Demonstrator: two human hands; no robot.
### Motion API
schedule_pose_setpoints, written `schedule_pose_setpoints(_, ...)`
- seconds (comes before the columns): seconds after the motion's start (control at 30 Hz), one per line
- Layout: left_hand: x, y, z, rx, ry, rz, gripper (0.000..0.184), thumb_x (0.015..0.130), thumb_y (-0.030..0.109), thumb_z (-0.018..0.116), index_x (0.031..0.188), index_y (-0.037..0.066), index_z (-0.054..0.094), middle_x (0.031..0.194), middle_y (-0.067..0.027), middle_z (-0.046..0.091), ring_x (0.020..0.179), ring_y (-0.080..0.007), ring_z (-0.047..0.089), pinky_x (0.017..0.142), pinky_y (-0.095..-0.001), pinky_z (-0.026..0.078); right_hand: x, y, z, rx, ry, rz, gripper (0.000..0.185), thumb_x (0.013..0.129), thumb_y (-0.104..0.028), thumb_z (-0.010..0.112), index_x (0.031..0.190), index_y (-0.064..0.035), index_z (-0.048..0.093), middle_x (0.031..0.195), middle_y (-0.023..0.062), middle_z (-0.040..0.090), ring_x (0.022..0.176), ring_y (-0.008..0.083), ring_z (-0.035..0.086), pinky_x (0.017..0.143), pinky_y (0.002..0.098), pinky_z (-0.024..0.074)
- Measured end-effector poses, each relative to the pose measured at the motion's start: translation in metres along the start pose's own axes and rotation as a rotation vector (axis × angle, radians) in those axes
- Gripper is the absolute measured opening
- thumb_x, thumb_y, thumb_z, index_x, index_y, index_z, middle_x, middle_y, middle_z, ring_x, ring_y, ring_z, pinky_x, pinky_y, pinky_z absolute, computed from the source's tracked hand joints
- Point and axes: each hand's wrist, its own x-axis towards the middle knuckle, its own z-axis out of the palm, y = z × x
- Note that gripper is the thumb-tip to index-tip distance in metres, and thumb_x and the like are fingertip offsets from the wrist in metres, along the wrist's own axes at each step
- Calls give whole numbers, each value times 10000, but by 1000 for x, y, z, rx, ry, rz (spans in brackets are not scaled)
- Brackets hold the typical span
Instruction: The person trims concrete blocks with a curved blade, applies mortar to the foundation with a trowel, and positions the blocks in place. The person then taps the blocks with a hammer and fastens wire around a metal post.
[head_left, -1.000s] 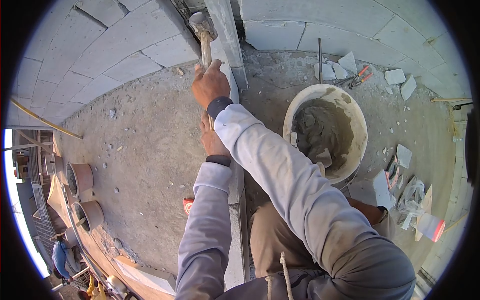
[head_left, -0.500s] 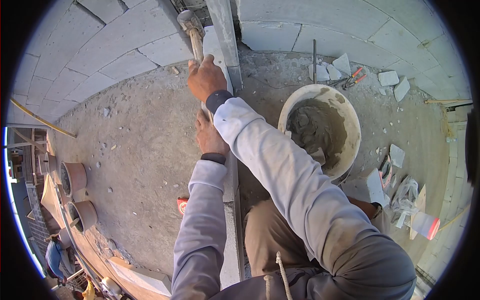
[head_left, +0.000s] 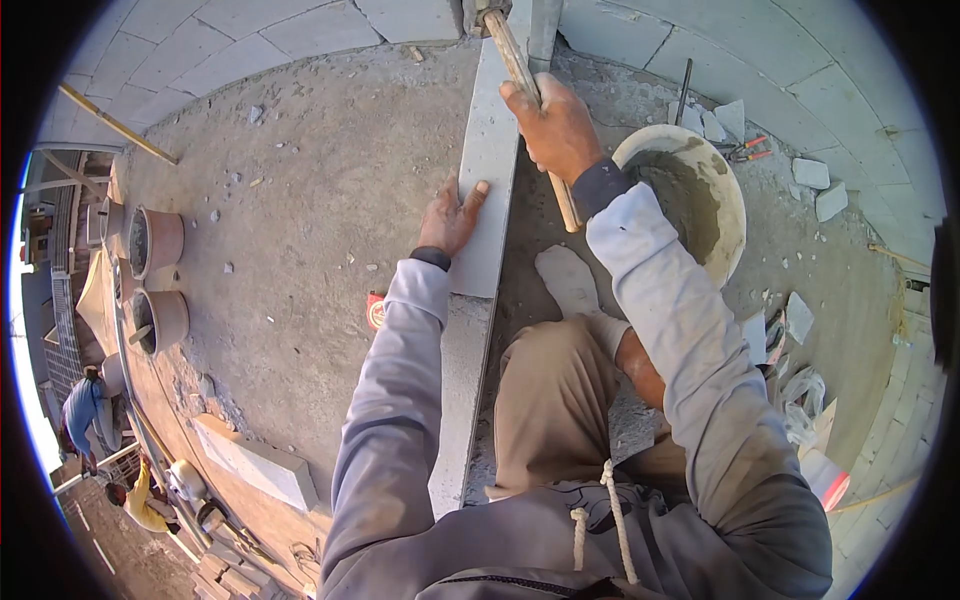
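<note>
My right hand (head_left: 560, 130) is wrapped around the wooden handle of a mallet (head_left: 517, 62). The mallet's head is at the top edge of the view, partly cut off, over the far end of a pale grey block (head_left: 488, 245). My left hand (head_left: 452, 218) rests at the block's left edge, its thumb spread over the top face. That block lies on a low course of blocks (head_left: 465, 345) running toward me. Right of my right hand stands a whitish bucket (head_left: 738, 230) with wet grey mortar (head_left: 685, 195) inside, partly hidden by my sleeve.
Block walls (head_left: 300, 35) rise ahead and at right. Broken block pieces (head_left: 810, 173) and red-handled pliers (head_left: 748, 150) lie beyond the bucket. Two tubs (head_left: 160, 320) stand at left. Two people (head_left: 85, 410) are below at the lower left. My socked foot (head_left: 567, 280) is beside the course.
My view has shifted, so the block and mallet appear farther right. My hands have moved apart: the left is now on the block's left edge, the right still grips the mallet handle.
</note>
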Motion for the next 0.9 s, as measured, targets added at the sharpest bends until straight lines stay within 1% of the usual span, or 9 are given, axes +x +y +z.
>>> schedule_pose_setpoints(0.03, -18, -15, 4, 2, -10, -4, 862, 921, 652, 425, 1450, -20, 322, 1178, -336, 589, 1115, -450, 583, 956, -470, 448, -13, -3, -2, -6, 4, -40, 463, 908, -421, 590, 857, 38, 553, 750, 273, 624, 737, 441, 638, 691, 478, 495)
schedule_pose_setpoints(0.1, -68, -15, 7, -5, 83, -35, 805, 935, 644, 397, 1388, -22, 413, 1132, -349, 599, 1087, -467, 587, 925, -484, 463, -32, -5, -3, 8, -35, -15, 455, 911, -415, 593, 839, 32, 542, 718, 257, 614, 701, 428, 632, 666, 473, 490)
schedule_pose_setpoints(0.2, -88, -17, 2, 88, -27, -133, 770, 934, 648, 393, 1320, -14, 475, 1087, -340, 618, 1049, -475, 601, 904, -495, 471, -53, -8, -1, 15, -75, -17, 461, 920, -422, 587, 822, 26, 530, 676, 232, 598, 665, 409, 624, 631, 462, 479)
schedule_pose_setpoints(0.23, -90, -19, 5, 103, 26, -113, 736, 934, 644, 399, 1262, -4, 515, 1058, -327, 632, 1033, -479, 606, 896, -506, 470, -58, -11, -2, 14, -88, -13, 466, 920, -426, 585, 821, 26, 530, 676, 232, 597, 666, 409, 624, 633, 461, 479)
schedule_pose_setpoints(0.37, -92, -24, 8, 95, 47, -111, 752, 930, 659, 384, 1272, 3, 519, 1065, -322, 633, 1042, -471, 605, 906, -507, 466, -66, -26, 0, 23, -99, 20, 487, 923, -449, 570, 836, 29, 542, 709, 249, 612, 717, 429, 632, 665, 464, 485)
schedule_pose_setpoints(0.43, -94, -25, 10, 85, 45, -119, 764, 928, 669, 371, 1279, 6, 518, 1069, -318, 634, 1046, -468, 606, 911, -506, 463, -66, -24, 8, -3, -84, 56, 491, 929, -449, 552, 868, 38, 558, 768, 277, 627, 780, 453, 633, 708, 477, 489)
schedule_pose_setpoints(0.57, -93, -24, 7, 78, 27, -107, 783, 927, 682, 348, 1298, 13, 513, 1080, -316, 633, 1062, -460, 603, 926, -502, 458, -67, 21, 34, -122, -73, 168, 493, 940, -434, 521, 938, 56, 575, 888, 331, 634, 890, 491, 619, 788, 508, 487)
schedule_pose_setpoints(0.87, -91, -27, 5, 101, 29, -92, 807, 922, 695, 344, 1367, 35, 482, 1093, -307, 637, 1076, -449, 604, 936, -489, 457, -84, 5, 35, -40, -70, 185, 478, 941, -407, 517, 985, 66, 567, 925, 356, 623, 912, 513, 601, 825, 526, 477)
schedule_pose_setpoints(0.9, -91, -29, 5, 95, 20, -85, 807, 921, 696, 345, 1369, 39, 482, 1093, -306, 638, 1077, -447, 604, 936, -487, 458, -83, 11, 37, -67, -85, 196, 476, 942, -405, 517, 983, 66, 566, 914, 349, 627, 882, 501, 614, 796, 520, 489)
